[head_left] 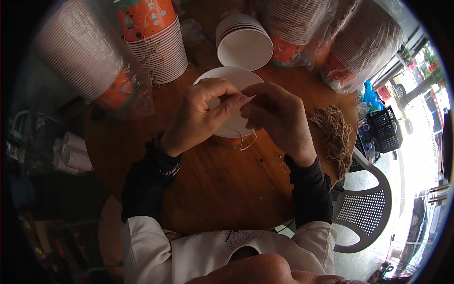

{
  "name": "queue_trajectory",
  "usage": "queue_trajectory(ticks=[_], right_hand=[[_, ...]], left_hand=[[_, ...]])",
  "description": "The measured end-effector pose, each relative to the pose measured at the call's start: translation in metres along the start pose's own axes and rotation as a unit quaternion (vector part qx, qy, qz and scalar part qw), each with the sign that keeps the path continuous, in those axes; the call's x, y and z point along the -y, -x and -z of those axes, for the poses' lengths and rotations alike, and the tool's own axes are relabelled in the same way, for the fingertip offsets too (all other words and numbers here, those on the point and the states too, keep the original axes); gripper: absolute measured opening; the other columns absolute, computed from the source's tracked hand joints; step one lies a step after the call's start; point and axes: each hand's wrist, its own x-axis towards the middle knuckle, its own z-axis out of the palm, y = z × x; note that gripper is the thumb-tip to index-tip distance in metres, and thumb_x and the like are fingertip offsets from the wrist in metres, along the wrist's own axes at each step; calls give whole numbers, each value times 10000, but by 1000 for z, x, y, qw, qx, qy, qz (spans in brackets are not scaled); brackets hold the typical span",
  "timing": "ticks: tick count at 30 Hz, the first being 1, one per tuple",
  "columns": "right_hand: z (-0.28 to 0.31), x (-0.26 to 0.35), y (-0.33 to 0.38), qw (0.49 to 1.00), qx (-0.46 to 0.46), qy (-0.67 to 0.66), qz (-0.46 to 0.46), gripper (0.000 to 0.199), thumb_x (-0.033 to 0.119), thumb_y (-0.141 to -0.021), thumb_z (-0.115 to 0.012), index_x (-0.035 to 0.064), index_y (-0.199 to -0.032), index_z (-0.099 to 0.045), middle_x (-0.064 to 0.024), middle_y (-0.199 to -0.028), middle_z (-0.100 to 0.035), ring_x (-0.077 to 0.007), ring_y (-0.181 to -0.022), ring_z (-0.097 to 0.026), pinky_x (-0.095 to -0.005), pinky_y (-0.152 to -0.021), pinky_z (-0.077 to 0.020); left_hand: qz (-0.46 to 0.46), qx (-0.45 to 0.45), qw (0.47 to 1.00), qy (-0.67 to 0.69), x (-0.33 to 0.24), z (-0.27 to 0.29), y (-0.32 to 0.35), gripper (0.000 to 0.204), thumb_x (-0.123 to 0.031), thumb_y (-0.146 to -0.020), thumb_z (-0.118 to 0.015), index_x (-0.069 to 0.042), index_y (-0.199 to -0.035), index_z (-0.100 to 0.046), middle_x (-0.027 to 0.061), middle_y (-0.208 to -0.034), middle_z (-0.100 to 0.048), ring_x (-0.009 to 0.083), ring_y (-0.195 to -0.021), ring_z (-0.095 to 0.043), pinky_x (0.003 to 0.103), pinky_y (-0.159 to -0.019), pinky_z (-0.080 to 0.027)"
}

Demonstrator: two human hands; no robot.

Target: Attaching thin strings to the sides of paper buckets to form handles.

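On the round table (208, 189), a stack of paper buckets (168, 59) already has strings (151, 49) on its side. One separate bucket (231, 73) stands near the middle; a tangled string pile (333, 137) looks unused. Above this bucket, the left hand (205, 104) is curled, its hold unclear; the right hand (283, 113) pinches one thin string (255, 138), hanging loose, seemingly unfinished.

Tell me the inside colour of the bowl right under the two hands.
The bowl is plain white inside, best seen in the head view.
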Motion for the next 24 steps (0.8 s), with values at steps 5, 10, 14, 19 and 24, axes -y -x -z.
queue_trajectory(ticks=[5, 10, 14, 19, 24], right_hand=[[1, -4, 1, 998, -47, -17, 34, 101, 20, -904, -646, -23, -995, -645, -41, -820, -665, -72, -696, -623, -214, -617, -505], [4, -1, 1, 998, -52, -8, 39, 98, 37, -908, -655, -15, -990, -650, -31, -812, -667, -63, -687, -621, -210, -607, -499], [6, -3, 0, 998, -50, -9, 36, 103, 35, -906, -656, -15, -995, -650, -30, -814, -670, -62, -686, -622, -208, -606, -497], [5, -4, -1, 998, -47, -14, 40, 100, 27, -908, -649, -19, -997, -649, -37, -818, -672, -66, -685, -623, -208, -596, -497], [5, 0, -3, 996, -51, -65, -28, 94, 12, -904, -631, -22, -990, -647, -35, -799, -662, -66, -668, -609, -208, -563, -492]], left_hand=[[79, -51, 991, 92, 0, 1, 0, 170, -159, -961, -616, -5, -894, -646, -3, -778, -623, 44, -743, -538, 196, -690, -434], [82, -94, 987, 104, 5, 5, -1, 413, -348, -1022, -503, -26, -793, -621, 1, -716, -587, 54, -674, -498, 211, -618, -405], [98, -93, 988, 72, 6, 3, 0, 481, -398, -1037, -444, -21, -783, -605, -2, -695, -555, 59, -662, -473, 218, -607, -386], [85, -69, 993, 44, 2, -6, 3, 303, -249, -997, -565, -8, -819, -607, 33, -727, -612, 84, -676, -543, 258, -623, -430], [0, -66, 996, -55, 8, -5, 0, 114, -113, -933, -625, -16, -892, -584, 83, -811, -632, 194, -759, -612, 318, -701, -459]])
